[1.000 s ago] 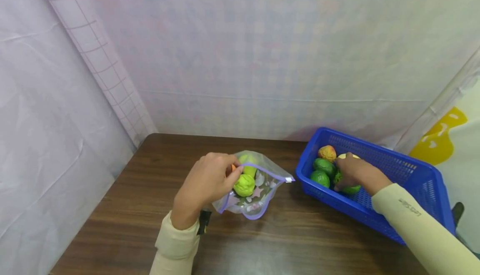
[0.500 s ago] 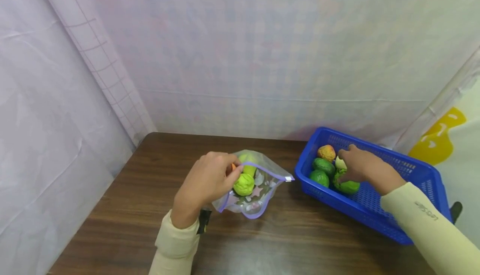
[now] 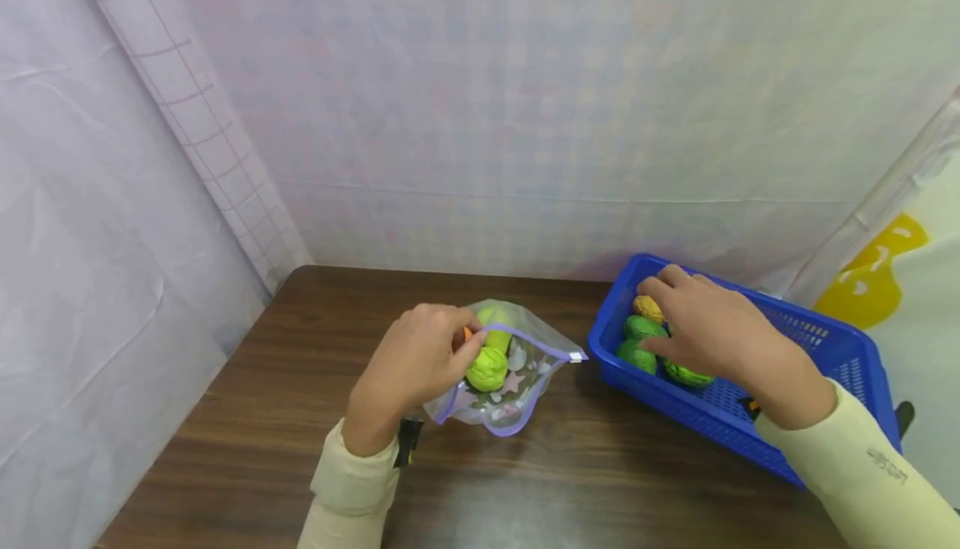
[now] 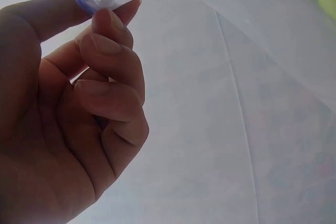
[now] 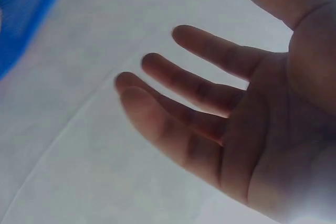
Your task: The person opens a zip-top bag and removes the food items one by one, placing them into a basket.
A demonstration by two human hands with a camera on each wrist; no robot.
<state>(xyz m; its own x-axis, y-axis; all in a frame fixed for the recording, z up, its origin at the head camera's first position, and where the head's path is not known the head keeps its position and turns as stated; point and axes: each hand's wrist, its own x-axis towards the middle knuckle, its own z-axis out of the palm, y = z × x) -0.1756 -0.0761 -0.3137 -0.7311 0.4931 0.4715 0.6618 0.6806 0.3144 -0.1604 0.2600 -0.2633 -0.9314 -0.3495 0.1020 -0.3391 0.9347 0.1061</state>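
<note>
My left hand [image 3: 416, 357] pinches the edge of a clear zip bag [image 3: 517, 431] with a purple seal and a white slider; thumb and index finger meet on it in the left wrist view. Inside the bag are a small leafy green cabbage-like vegetable [image 3: 487, 368], a paler green piece and a bit of orange, mostly hidden. My right hand [image 3: 712, 328] hovers over the blue basket [image 3: 675, 403], palm bare and fingers spread in the right wrist view. Below it lie a yellow-orange fruit [image 3: 647, 309], two dark green fruits [image 3: 637, 356] and a bright green vegetable [image 3: 688, 376], partly covered by the hand.
The basket stands at the right of a dark wooden table [image 3: 247, 416]. A small orange and black item [image 3: 750, 406] shows by the right wrist. White patterned cloth [image 3: 525, 116] hangs behind and on the left. A dark handle-like thing [image 3: 905, 417] lies beyond the basket.
My right hand has risen from among the basket's contents and shifted toward its back left, fingers now spread. The left hand and the bag stay in place.
</note>
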